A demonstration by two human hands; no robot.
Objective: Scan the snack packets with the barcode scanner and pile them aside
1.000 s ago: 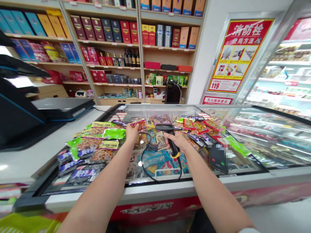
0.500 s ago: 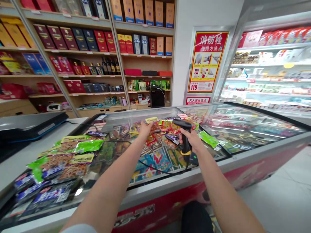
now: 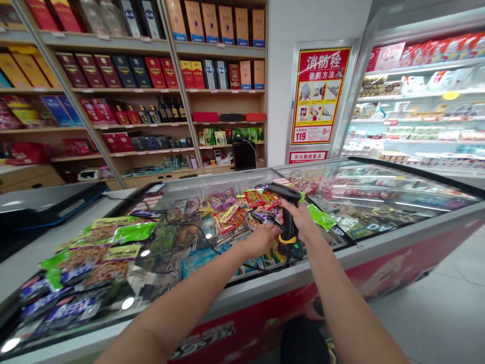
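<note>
My right hand (image 3: 298, 218) is wrapped round the grip of a black handheld barcode scanner (image 3: 288, 215) with a yellow band near its base. My left hand (image 3: 262, 239) is closed, its fingertips just left of the scanner grip. Whatever those fingers hold is hidden. Close above them lies a dark snack packet (image 3: 261, 216). Red snack packets (image 3: 261, 198) lie behind the hands on the freezer's glass top. Left of them is a red and brown snack packet with a yellow label (image 3: 229, 214). To the right sits a bright green packet (image 3: 320, 217).
A chest freezer (image 3: 333, 242) with a glass top spans the front. Several snack packets (image 3: 113, 253) are piled at its left end. The scanner's black cable (image 3: 261, 269) loops across the glass. A black flat device (image 3: 49, 205) stands at the left; shelves of boxes (image 3: 121, 71) rise behind.
My left hand has come away from the yellow-labelled packet and moved right and nearer, beside the scanner. That packet now lies on the glass. My right hand keeps the scanner in nearly the same place.
</note>
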